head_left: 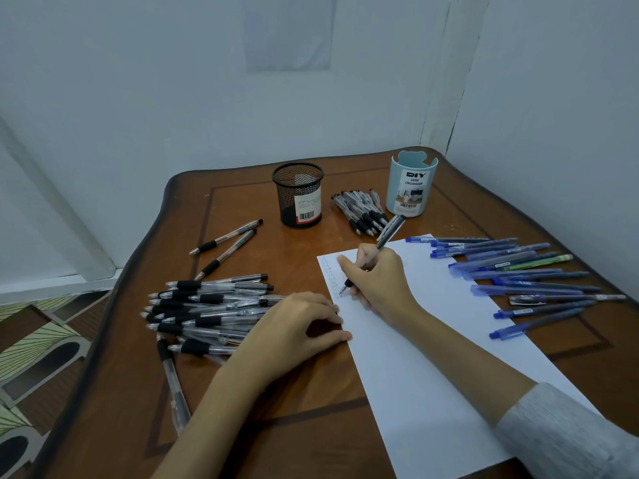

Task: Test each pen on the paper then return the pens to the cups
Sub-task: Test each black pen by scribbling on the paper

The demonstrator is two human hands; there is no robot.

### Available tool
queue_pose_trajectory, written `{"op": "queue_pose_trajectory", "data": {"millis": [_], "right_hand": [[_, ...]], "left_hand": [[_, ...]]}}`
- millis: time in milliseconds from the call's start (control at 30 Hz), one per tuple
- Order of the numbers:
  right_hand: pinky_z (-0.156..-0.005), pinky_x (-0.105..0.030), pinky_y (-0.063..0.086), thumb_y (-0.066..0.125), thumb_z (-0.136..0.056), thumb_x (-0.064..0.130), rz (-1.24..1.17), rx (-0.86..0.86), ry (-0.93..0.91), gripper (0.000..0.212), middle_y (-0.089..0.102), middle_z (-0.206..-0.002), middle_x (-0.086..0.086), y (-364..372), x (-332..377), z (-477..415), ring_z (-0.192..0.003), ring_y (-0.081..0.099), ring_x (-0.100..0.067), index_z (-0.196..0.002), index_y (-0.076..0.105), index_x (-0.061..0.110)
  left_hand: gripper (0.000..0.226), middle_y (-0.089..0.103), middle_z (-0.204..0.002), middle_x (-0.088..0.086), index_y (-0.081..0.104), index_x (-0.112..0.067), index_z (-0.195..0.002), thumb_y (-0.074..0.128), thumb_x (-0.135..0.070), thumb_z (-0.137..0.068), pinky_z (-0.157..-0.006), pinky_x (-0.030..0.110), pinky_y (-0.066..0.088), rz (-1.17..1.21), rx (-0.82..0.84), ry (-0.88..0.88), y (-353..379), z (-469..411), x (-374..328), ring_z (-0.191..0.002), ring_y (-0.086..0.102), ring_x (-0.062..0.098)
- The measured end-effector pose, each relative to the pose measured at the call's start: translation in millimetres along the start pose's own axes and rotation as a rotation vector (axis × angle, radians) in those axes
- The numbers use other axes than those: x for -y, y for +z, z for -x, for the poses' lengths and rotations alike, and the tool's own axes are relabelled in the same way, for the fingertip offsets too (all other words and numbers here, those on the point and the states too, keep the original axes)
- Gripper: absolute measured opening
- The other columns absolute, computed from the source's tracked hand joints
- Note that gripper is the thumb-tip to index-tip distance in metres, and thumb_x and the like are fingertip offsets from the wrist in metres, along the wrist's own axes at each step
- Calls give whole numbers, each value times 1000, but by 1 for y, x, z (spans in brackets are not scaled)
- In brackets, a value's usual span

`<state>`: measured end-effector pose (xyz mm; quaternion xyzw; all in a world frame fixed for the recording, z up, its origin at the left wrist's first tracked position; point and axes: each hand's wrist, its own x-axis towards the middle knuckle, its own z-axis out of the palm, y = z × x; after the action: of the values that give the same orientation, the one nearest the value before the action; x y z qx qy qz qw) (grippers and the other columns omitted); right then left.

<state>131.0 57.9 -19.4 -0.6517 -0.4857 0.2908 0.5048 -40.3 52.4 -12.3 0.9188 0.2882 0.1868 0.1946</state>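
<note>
My right hand (377,278) grips a clear pen with a black grip (390,233), its tip touching the left edge of the white paper (432,357), where a column of small marks runs. My left hand (297,326) rests on the table with fingertips on the paper's left edge. A black mesh cup (299,195) and a light blue desk organizer cup (411,184) stand at the back. A big pile of clear black-grip pens (211,309) lies left of my left hand. Several blue pens (525,278) lie over the paper's right side.
A small bundle of black-grip pens (363,209) lies between the two cups. Two single pens (224,247) lie at the back left. One pen (173,382) lies near the table's front left. The wooden table (276,426) sits in a corner of white walls.
</note>
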Motion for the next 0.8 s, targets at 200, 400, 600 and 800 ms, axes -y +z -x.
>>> {"op": "queue_pose_trajectory", "data": {"millis": [200, 400, 600, 800], "right_hand": [[-49, -21, 48, 58, -86, 1, 46, 12, -73, 25, 45, -54, -12, 2, -9, -2, -42, 57, -13, -65, 43, 3], [-48, -20, 48, 59, -85, 0, 48, 26, -97, 30, 46, -52, -11, 2, -9, -3, -44, 60, -18, -62, 41, 6], [-45, -20, 46, 58, -83, -4, 38, 34, -106, 31, 41, -52, -10, 3, -9, -3, -41, 55, -16, -60, 39, 6], [-46, -19, 47, 59, -85, 0, 29, 9, -70, 31, 44, -52, -8, 2, -9, -4, -41, 56, -13, -61, 41, 6]], "left_hand": [[38, 68, -112, -7, 72, -20, -106, 61, -48, -82, -91, 8, 39, 9, 2, -12, 1, 0, 0, -106, 56, -1], [40, 69, -110, -6, 72, -19, -105, 60, -49, -82, -89, 4, 37, 12, 12, -12, 1, -1, 0, -105, 56, -1], [37, 69, -110, -5, 72, -18, -105, 62, -46, -83, -88, 5, 39, 10, 22, -9, 0, -1, -1, -104, 58, 0], [37, 68, -111, -5, 72, -19, -106, 62, -46, -83, -89, 5, 39, 6, 18, -8, 0, -1, -1, -105, 57, 0]]}}
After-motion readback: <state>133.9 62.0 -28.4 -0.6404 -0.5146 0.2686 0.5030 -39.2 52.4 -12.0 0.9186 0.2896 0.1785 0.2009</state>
